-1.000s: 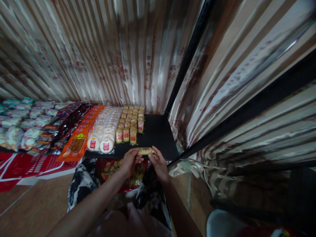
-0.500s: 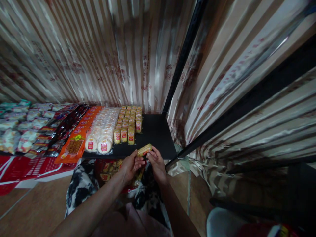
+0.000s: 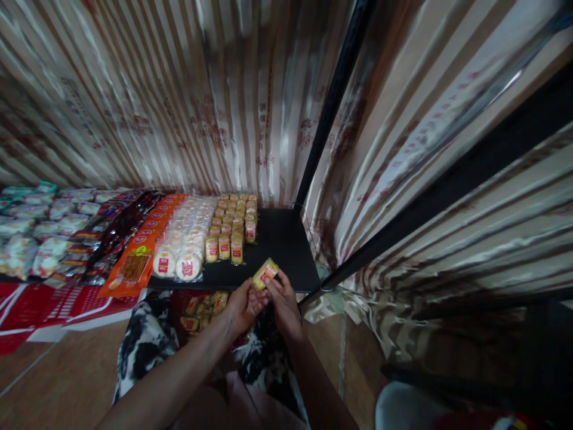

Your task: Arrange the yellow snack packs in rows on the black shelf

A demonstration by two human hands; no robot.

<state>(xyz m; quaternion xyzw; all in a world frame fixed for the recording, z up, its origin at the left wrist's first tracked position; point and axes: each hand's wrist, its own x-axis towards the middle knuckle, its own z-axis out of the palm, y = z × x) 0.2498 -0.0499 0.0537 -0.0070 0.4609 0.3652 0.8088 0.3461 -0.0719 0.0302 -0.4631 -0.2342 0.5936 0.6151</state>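
Note:
Both my hands hold one small yellow snack pack (image 3: 264, 273) with a red label, just above the front edge of a black shelf (image 3: 282, 245). My left hand (image 3: 244, 306) pinches its lower left end. My right hand (image 3: 282, 298) grips its right side with closed fingers. Rows of the same yellow packs (image 3: 233, 230) stand on the shelf just beyond. Round white packs (image 3: 185, 242) lie in rows to their left.
Orange packets (image 3: 143, 251), dark packets (image 3: 111, 233) and pale bags (image 3: 31, 233) fill the shelf's left part. A red bag of more snacks (image 3: 201, 304) sits on my lap. Striped foil curtains (image 3: 201, 95) and black shelf posts (image 3: 331, 107) close in behind and right.
The yellow pack has turned from lying level between my hands to tilted up, its red label now facing me. My hands moved slightly closer together.

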